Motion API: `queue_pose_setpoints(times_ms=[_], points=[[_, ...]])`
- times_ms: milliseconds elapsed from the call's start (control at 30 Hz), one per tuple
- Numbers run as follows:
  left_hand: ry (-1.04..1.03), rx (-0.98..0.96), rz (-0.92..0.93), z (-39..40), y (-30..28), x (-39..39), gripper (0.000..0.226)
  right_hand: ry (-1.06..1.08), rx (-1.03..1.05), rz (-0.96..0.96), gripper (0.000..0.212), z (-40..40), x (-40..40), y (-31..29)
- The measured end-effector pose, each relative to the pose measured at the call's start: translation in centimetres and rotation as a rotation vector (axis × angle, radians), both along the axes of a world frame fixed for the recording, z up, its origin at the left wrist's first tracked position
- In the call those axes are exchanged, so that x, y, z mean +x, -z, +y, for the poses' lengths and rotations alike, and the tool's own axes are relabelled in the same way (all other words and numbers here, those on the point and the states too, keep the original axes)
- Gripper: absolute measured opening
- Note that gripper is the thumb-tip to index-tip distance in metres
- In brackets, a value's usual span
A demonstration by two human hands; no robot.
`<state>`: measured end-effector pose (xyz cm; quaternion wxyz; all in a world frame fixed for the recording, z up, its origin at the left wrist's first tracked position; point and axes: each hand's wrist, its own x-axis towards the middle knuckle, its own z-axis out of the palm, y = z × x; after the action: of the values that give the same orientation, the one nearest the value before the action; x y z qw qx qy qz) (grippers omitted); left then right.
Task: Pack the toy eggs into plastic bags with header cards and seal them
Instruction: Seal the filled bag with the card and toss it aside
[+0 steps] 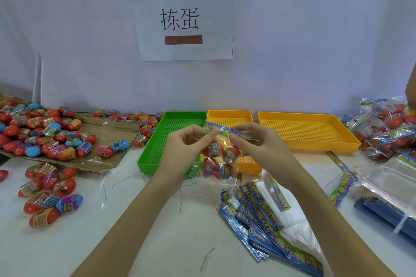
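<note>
Left hand [184,148] and right hand [254,141] each pinch the header card [227,131] atop the plastic bag [219,162]. The bag hangs at 6 o'clock below the fingers, toy eggs [213,149] inside, over the green tray [166,141].

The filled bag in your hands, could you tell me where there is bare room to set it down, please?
The large yellow tray is bare inside, as is the green tray. Bare table lies between the loose eggs and the header cards. The far right, with finished bags, is crowded.
</note>
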<state>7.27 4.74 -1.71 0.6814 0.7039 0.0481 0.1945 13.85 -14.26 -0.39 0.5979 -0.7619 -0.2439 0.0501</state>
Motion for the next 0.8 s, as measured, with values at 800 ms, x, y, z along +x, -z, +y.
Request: queue_pose_setpoints(times_ms=[800], points=[[-0.127, 0.142, -0.100, 0.7, 0.4, 0.3, 0.019, -0.218, 0.018, 0.187, 0.039, -0.8, 0.3, -0.2]])
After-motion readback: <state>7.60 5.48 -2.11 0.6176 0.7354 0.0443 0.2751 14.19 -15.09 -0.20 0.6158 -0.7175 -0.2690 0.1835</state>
